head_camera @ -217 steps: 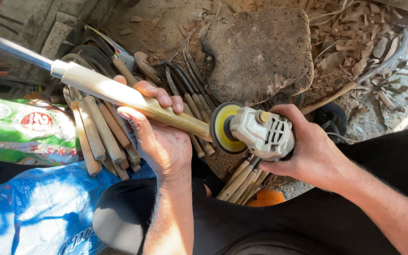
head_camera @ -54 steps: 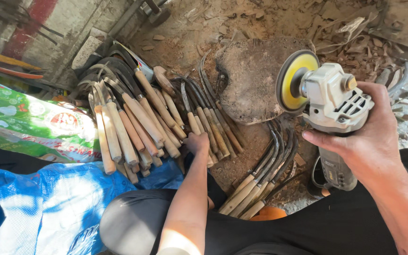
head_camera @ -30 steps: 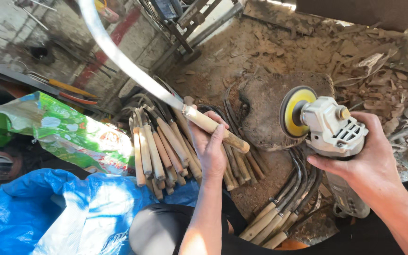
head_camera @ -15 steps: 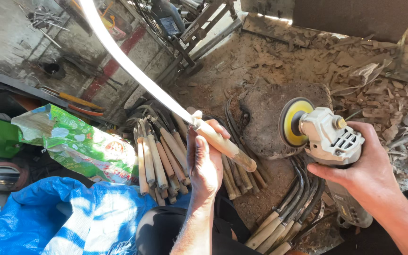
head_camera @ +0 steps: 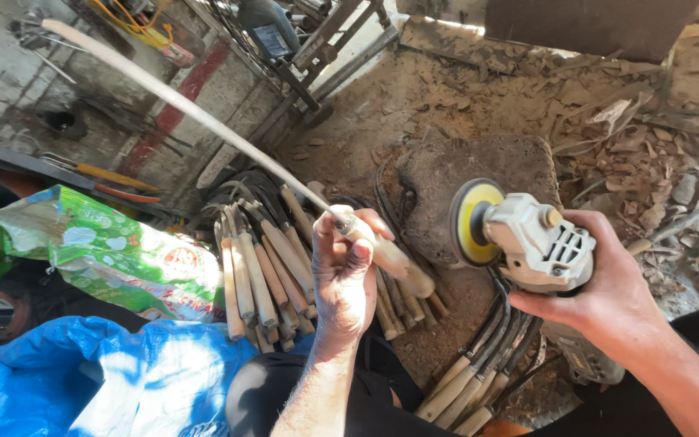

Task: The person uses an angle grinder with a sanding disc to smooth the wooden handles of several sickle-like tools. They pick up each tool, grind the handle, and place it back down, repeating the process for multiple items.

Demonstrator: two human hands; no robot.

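Two hands clamp tools: left hand fingers around sickle handle, right hand gripping grinder, apart.

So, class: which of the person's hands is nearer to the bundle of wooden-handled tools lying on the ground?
Left. The left hand holds a long tool directly beside the bundle; the right hand grips the grinder farther off.
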